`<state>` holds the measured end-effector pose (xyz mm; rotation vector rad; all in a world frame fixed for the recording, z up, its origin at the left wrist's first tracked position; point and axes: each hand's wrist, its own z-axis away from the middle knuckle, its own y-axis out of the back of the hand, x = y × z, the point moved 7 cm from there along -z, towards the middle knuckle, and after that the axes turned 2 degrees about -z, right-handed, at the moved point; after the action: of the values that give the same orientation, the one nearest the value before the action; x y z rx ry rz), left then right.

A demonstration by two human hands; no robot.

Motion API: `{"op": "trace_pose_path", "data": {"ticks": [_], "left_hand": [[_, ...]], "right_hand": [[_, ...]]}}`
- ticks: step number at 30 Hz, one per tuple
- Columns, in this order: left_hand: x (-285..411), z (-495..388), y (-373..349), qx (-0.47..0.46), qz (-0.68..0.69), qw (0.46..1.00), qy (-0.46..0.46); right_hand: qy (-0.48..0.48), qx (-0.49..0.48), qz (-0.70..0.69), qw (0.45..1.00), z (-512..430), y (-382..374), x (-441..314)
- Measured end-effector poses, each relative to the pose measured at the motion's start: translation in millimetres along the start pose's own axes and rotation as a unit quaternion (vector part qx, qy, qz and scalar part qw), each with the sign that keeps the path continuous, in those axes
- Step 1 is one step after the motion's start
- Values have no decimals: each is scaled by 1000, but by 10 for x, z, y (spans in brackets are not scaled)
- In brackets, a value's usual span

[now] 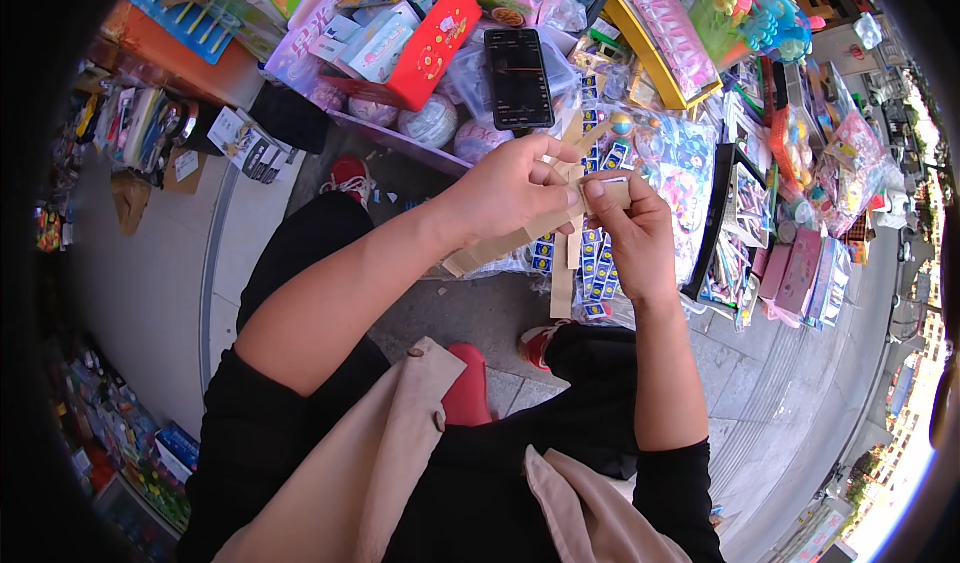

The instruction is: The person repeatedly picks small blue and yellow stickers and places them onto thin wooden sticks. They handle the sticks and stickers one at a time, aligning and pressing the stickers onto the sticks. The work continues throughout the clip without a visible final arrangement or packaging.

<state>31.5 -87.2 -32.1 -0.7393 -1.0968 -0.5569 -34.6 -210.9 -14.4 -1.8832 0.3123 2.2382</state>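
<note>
My right hand (634, 225) pinches a small brown cardboard piece (618, 194) with a white edge between thumb and fingers. Just left of it, my left hand (517, 184) curls its fingertips around a brown cardboard strip (495, 251) that slants down to the left. Another cardboard strip (562, 285) hangs below the hands. Several strips of small blue-and-white printed stickers or packets (598, 281) lie under and beside them on plastic-wrapped goods (686, 165). My fingers partly hide where the cardboard pieces meet.
A dark smartphone (519, 79) with its screen lit lies beyond my hands. Around it are a red box (442, 45) of small cartons, wrapped balls (428, 121) in a purple carton and a yellow-edged box (660, 45). A black tray (712, 221) of pens stands at right.
</note>
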Motion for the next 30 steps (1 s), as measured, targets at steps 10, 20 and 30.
{"op": "trace_pose_path", "data": {"ticks": [10, 20, 30], "left_hand": [[61, 71, -159, -154, 43, 987, 19], [147, 75, -170, -153, 15, 988, -20], [159, 49, -94, -79, -76, 994, -10]], "right_hand": [[-143, -84, -237, 957, 48, -72, 58], [-168, -110, -313, 928, 76, -132, 71], [-75, -24, -210, 975, 54, -27, 7]]}}
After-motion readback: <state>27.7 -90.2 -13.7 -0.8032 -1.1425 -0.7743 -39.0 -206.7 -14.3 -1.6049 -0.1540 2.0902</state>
